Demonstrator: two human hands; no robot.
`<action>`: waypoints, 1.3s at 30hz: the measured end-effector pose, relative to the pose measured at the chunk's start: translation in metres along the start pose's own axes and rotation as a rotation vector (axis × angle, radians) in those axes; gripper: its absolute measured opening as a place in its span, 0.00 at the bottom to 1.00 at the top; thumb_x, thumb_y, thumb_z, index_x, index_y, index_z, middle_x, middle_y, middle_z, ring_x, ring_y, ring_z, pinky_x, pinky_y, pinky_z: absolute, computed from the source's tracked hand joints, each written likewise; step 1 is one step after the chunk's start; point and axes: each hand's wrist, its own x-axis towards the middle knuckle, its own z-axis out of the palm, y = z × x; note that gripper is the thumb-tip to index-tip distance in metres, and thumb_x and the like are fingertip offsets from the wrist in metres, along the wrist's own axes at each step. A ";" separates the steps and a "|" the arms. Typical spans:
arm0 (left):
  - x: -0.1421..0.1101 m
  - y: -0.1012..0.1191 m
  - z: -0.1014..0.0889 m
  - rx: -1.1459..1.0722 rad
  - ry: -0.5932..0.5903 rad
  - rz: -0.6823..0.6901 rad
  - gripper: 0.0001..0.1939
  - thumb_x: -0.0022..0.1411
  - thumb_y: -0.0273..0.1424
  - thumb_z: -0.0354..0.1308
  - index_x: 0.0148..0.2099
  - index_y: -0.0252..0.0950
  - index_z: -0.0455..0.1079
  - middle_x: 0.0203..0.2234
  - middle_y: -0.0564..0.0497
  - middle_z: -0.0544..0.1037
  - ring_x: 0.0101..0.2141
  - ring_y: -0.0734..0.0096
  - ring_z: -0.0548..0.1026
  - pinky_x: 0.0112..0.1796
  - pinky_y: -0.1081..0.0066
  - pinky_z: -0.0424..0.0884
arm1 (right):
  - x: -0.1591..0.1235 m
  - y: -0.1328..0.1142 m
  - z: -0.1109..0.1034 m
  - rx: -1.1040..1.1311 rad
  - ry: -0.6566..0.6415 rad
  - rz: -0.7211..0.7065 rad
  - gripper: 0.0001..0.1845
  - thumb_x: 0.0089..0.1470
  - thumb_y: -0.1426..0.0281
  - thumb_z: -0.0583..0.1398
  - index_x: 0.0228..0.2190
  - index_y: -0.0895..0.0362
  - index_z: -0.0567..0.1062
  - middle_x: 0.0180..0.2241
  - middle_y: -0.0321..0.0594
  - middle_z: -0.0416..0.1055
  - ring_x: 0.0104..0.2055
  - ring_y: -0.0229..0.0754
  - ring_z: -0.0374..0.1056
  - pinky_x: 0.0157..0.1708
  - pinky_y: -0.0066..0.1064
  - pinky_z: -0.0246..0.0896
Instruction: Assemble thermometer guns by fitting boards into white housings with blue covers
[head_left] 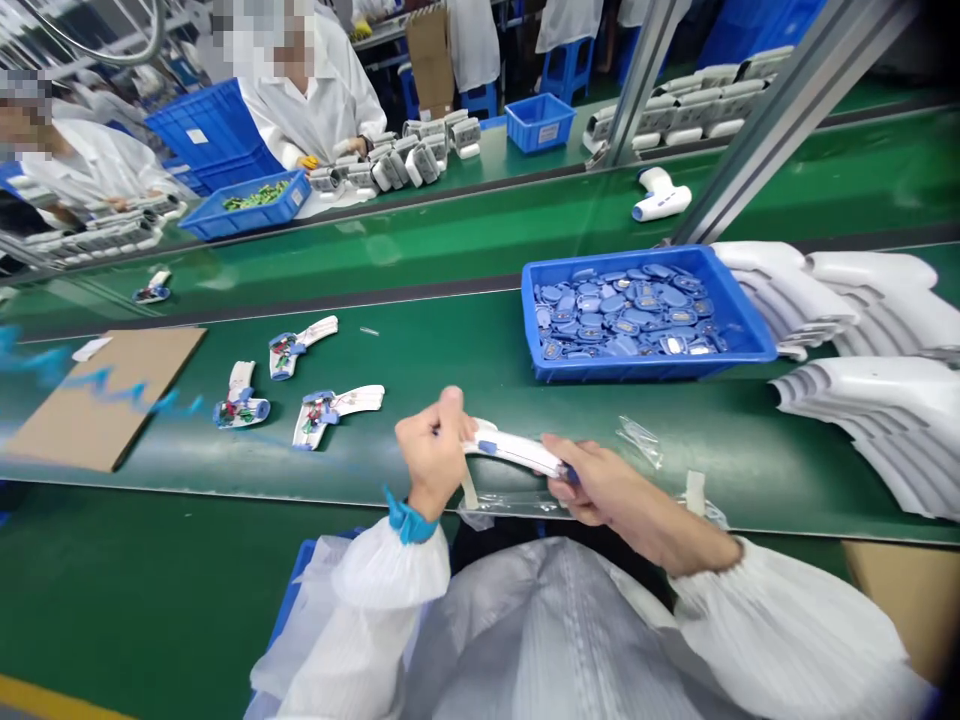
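Note:
Between my hands is a white thermometer-gun-shaped housing [521, 452] with blue parts, held above the bench's front edge. My left hand [435, 450] is closed around its left end, thumb up. The right end, where a dark blue part shows, is gripped by my right hand [600, 482]. Both hands cover much of the housing, so its inside is hidden. To the left lie open white housing halves with wires and circuit parts: one nearest me [337, 408], one farther back [300, 345] and one at the far left [241, 398].
A blue bin [652, 372] of small blue parts stands right of centre. Stacked white shells [877, 410] fill the right side. Cardboard [105, 400] lies at left. Clear plastic strips [639, 440] are near my right hand. A metal post [795, 110] rises behind the bin. Co-workers sit across the belt.

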 end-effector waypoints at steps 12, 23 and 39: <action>0.048 -0.015 0.023 0.507 0.044 0.081 0.30 0.70 0.43 0.50 0.16 0.36 0.58 0.13 0.53 0.64 0.19 0.76 0.61 0.27 0.70 0.57 | 0.010 -0.002 0.035 -0.654 0.400 -0.560 0.23 0.66 0.55 0.52 0.30 0.57 0.77 0.21 0.39 0.70 0.22 0.40 0.62 0.27 0.33 0.44; 0.199 0.002 -0.112 0.817 0.025 -0.270 0.29 0.71 0.48 0.46 0.29 0.31 0.72 0.22 0.43 0.74 0.28 0.63 0.75 0.34 0.67 0.68 | 0.003 -0.026 -0.002 -0.314 0.338 -0.445 0.30 0.59 0.44 0.53 0.49 0.51 0.76 0.24 0.31 0.75 0.18 0.38 0.59 0.23 0.33 0.57; 0.056 -0.026 -0.143 0.549 -0.176 -0.516 0.20 0.56 0.47 0.67 0.31 0.33 0.75 0.25 0.44 0.79 0.30 0.61 0.77 0.33 0.69 0.69 | 0.007 -0.028 0.013 -0.411 0.288 -0.563 0.21 0.63 0.52 0.54 0.40 0.51 0.81 0.30 0.36 0.79 0.27 0.41 0.70 0.32 0.34 0.64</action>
